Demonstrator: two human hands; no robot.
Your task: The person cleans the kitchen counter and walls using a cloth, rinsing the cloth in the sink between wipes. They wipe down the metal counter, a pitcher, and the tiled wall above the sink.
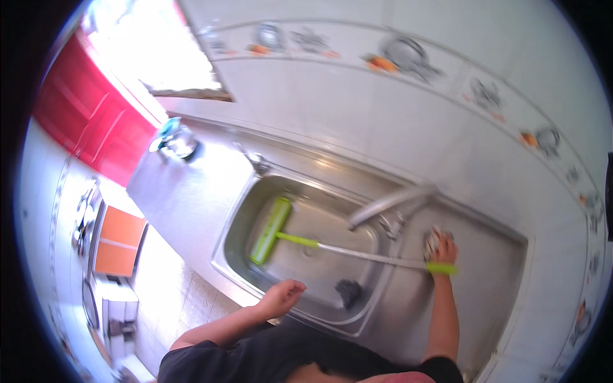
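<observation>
My right hand (444,251) grips a bunched, light-coloured cloth (433,243) on the steel counter to the right of the sink. Across that wrist runs the green end of a squeegee (354,252), its metal pole reaching over the basin rim. The squeegee's lime-green head (271,230) rests at the left in the steel sink basin (330,299). Loosely curled, my left hand (283,298) hovers over the basin's near edge, with nothing visible in it. A dark grey scrubbing pad (349,293) lies in the basin between my hands, touching neither.
A curved faucet (392,206) hangs over the basin's right side, and a second tap (260,164) stands at its back left corner. Further left on the counter is a shiny metal vessel (179,139). A tiled wall (325,105) rises behind the counter.
</observation>
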